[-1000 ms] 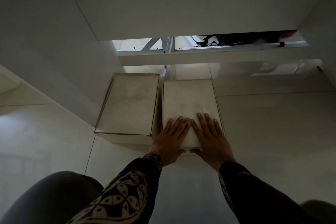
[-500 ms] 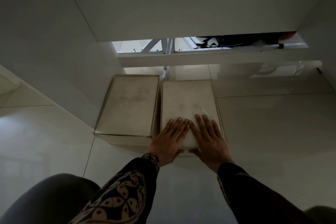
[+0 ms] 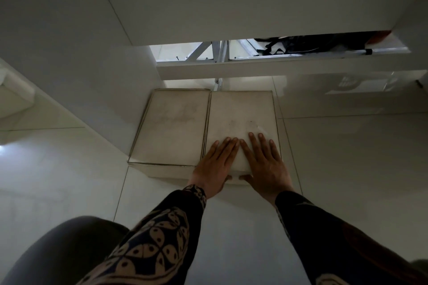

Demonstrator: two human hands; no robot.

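Observation:
Two pale rectangular boxes stand side by side on the tiled floor, under a white furniture panel. The right box (image 3: 240, 113) has both my hands flat on the near end of its lid. My left hand (image 3: 214, 164) lies with straight fingers on the lid, its thumb down over the front edge. My right hand (image 3: 266, 162) lies beside it in the same way, fingers spread, thumb on the front face. The left box (image 3: 171, 129) touches the right one along its side, and neither hand is on it.
A white panel (image 3: 208, 2) overhangs the boxes, with a white crossbar (image 3: 278, 65) and metal struts behind it. Dark clutter (image 3: 312, 45) lies beyond the gap. Glossy floor tiles (image 3: 347, 157) spread to the right. My knee (image 3: 64, 250) is at the lower left.
Both hands have pushed the right box a little farther back under the panel, so its front now lines up nearer the left box's front. The view shifted slightly.

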